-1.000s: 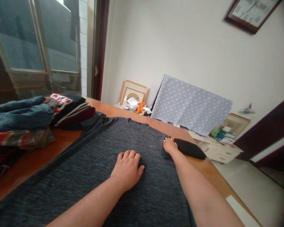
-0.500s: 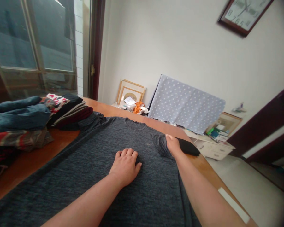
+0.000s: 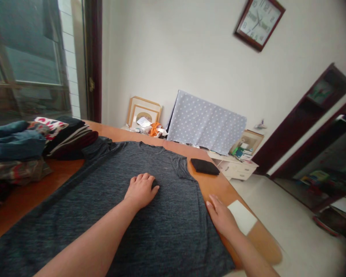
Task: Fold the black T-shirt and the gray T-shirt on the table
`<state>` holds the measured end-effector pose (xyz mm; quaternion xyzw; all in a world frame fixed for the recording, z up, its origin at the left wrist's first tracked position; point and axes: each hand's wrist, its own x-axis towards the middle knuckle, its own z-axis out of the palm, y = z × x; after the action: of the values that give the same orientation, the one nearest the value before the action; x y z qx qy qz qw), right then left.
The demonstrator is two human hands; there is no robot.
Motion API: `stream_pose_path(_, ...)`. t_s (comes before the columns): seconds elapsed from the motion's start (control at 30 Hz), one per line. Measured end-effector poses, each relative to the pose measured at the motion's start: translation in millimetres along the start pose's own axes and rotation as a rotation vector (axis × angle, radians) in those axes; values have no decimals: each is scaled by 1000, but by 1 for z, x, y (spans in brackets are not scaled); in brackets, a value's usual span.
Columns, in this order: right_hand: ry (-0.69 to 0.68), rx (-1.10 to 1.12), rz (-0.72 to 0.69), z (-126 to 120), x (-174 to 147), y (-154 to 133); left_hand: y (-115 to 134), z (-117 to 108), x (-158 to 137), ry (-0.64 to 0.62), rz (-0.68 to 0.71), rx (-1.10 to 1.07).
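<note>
A dark grey heathered T-shirt (image 3: 167,215) lies spread out on the wooden table (image 3: 216,184), its neckline pointing away from me. My left hand (image 3: 140,189) rests palm down on the middle of the shirt, fingers slightly spread. At the shirt's right side edge is my right hand (image 3: 221,215), fingers stretched out and holding nothing; whether it touches the cloth or hovers just over it I cannot tell. The right sleeve lies flat beyond it, beside a black folded item (image 3: 204,166).
Piled clothes (image 3: 66,134), with jeans (image 3: 17,142) among them, sit at the table's left. A white sheet (image 3: 242,216) lies near the right edge. Behind the table are a polka-dot cloth (image 3: 204,123), a framed picture (image 3: 144,111) and a white drawer cabinet (image 3: 239,169).
My right hand has let go of the right sleeve and moved down toward me along the shirt's side. My left hand stays on the shirt. The view has turned to the right.
</note>
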<state>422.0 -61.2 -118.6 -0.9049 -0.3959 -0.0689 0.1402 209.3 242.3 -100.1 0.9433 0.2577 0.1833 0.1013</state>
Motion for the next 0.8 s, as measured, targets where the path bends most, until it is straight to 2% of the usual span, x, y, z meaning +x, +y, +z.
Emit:
stream_pose_path(0.1, 44, -16, 103, -23, -37, 1, 0, 0, 0, -17, -6, 10)
stream_pose_path(0.2, -8, -45, 149, -40, -77, -7, 0, 0, 1, -18, 7, 24)
stream_pose_path(0.3, -44, -60, 115, -46, -109, -14, 0, 2, 2, -11, 26, 43)
stream_pose_path(0.4, -1, -80, 132, -48, -128, -12, -2, 4, 3, -13, 24, 53)
stream_pose_path(0.5, -9, -66, 175, -53, -130, -9, -3, 4, 4, -18, 18, 40)
stream_pose_path(0.6, -11, 25, 145, -63, -115, -19, -4, 3, 4, -18, -6, -5)
stream_pose_path(0.7, -12, 200, 6, -73, -91, -58, -6, 2, 3, 16, -67, -136)
stream_pose_path(0.8, -105, 379, -288, -74, -78, -124, -10, 0, 5, 90, -158, -375)
